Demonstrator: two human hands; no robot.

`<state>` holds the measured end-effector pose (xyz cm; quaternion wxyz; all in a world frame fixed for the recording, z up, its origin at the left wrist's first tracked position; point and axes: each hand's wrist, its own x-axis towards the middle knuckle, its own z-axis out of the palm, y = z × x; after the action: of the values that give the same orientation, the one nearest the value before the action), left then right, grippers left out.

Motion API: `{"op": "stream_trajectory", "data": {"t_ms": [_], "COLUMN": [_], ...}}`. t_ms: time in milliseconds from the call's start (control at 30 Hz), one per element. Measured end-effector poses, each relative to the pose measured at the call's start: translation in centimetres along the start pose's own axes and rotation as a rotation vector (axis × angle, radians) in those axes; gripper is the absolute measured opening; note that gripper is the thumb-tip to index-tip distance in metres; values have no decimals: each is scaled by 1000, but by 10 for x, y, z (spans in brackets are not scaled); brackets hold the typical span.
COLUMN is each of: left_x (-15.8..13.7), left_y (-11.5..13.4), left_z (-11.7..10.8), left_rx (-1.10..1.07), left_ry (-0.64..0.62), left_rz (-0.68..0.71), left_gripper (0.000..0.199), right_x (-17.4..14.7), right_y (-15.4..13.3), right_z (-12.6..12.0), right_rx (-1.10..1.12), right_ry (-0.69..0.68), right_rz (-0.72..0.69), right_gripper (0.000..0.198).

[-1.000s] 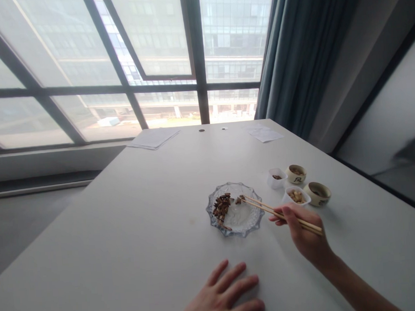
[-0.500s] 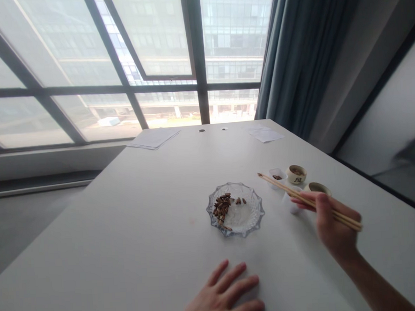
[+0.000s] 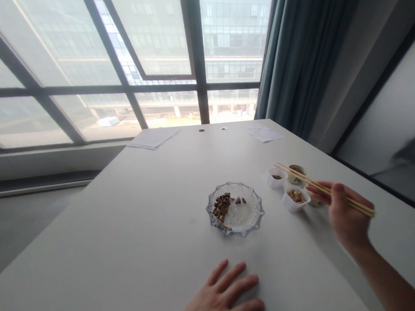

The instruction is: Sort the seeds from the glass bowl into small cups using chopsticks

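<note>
My right hand [image 3: 350, 215] grips a pair of wooden chopsticks [image 3: 316, 185], their tips above the small cups. Whether the tips pinch anything is too small to tell. Under them are a white cup [image 3: 276, 183] with a few dark pieces and a cream bowl [image 3: 296, 179]. Closer to me, another white cup [image 3: 293, 205] contains tan nut-like pieces. A second cream bowl [image 3: 317, 202] is mostly covered by my hand. My left hand [image 3: 225, 295] lies flat on the table, fingers spread, below a scalloped glass dish [image 3: 247, 226] with brown elongated seed-like pieces [image 3: 222, 206] heaped on its left side.
The white table [image 3: 144, 225] reaches to the window wall. Paper sheets [image 3: 153, 139] lie at its far left and another paper [image 3: 266, 133] at the far right. A blue-grey curtain [image 3: 292, 51] hangs behind the right corner.
My right hand has moved right with the chopsticks, whose tips shifted from the left of the cups to above them. The near white cup is now uncovered. My left hand stays put.
</note>
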<state>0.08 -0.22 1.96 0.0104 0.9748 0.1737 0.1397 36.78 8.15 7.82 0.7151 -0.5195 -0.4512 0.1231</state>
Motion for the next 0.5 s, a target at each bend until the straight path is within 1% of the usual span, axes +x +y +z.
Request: {"op": "stream_trajectory", "data": {"t_ms": [67, 133, 267, 367, 500], "left_x": [1, 1, 2, 2, 2], "left_y": [0, 0, 1, 1, 1], "left_z": [1, 2, 4, 4, 2], "left_rx": [5, 14, 27, 31, 32], "left_ry": [-7, -3, 24, 28, 40], "left_rz": [-1, -3, -4, -3, 1], "left_gripper": [47, 49, 49, 48, 46], "right_x": [-4, -10, -30, -44, -56], "right_y": [-4, -8, -15, -15, -7], "right_z": [1, 5, 15, 21, 28], "right_rx": [14, 39, 72, 86, 122], "right_ry": [-12, -74, -272, -398, -467], "right_rz": [7, 31, 66, 103, 155], "right_gripper": [45, 45, 46, 47, 43]}}
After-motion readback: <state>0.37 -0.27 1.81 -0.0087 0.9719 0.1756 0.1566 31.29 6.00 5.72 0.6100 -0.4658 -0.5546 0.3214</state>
